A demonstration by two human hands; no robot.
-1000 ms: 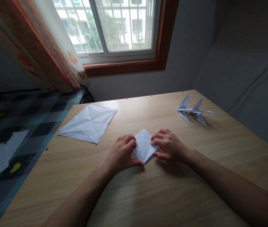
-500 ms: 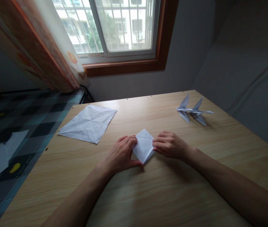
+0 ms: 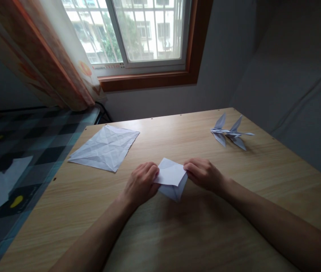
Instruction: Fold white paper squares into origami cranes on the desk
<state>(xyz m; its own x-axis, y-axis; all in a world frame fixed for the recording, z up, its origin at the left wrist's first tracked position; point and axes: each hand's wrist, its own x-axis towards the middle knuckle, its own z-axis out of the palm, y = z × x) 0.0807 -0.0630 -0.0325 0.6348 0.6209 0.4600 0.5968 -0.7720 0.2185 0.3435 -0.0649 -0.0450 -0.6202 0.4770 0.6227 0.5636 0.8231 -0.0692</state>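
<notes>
A small folded white paper (image 3: 171,177) lies near the middle of the wooden table (image 3: 234,211), its top layer raised. My left hand (image 3: 141,184) pinches its left corner with curled fingers. My right hand (image 3: 204,174) pinches its right corner the same way. The lower point of the paper hangs just above the tabletop between my hands.
A creased, unfolded white sheet (image 3: 105,147) lies at the table's far left. A finished paper crane (image 3: 230,133) stands at the far right. A checked bedcover (image 3: 15,151) with white papers on it runs along the left edge, under a curtain (image 3: 52,56) and window (image 3: 137,30).
The folded paper lay flat under my fingers before. Now both hands have pinched its side corners and lifted the top layer, opening the fold.
</notes>
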